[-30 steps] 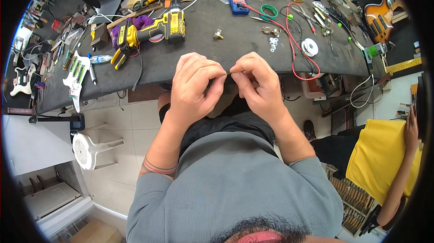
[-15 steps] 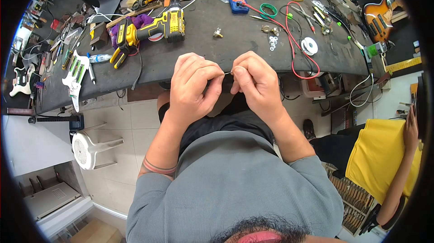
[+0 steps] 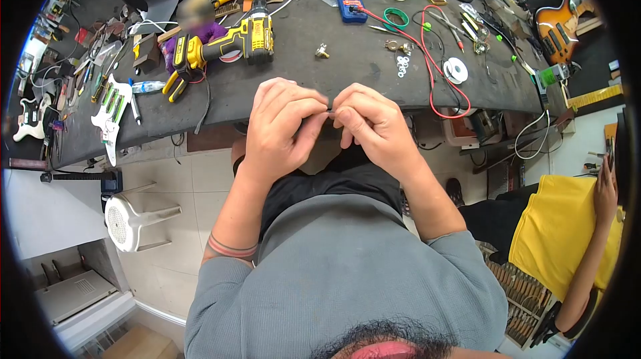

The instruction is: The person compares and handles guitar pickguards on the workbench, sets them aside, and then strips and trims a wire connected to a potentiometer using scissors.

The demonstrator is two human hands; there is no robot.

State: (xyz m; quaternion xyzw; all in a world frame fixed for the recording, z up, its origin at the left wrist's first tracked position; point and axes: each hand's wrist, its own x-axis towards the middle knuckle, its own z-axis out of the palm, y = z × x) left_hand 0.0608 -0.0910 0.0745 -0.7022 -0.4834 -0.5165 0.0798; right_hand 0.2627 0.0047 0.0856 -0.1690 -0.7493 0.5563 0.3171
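Just in front of the bench edge, my left hand [image 3: 284,129] and my right hand [image 3: 374,125] meet in a pinch. Between their fingertips runs a short thin strand [image 3: 330,113] that looks like wire; most of it is hidden by the fingers. Both hands are closed on it, thumbs against forefingers. Beyond them on the dark bench [image 3: 300,79] lies a small metal part [image 3: 322,51], perhaps a potentiometer. A similar metal part [image 3: 398,45] rests further right beside several small rings [image 3: 402,64].
A yellow cordless drill [image 3: 257,35] lies on the left of the bench, near a white pickguard [image 3: 112,115]. On the right are a blue multimeter [image 3: 351,5], its red lead [image 3: 427,59] and a white spool [image 3: 456,71]. A person in yellow [image 3: 557,232] stands at right.
My hands have drawn closer together, so less of the strand shows between them. My right hand has moved slightly left and down.
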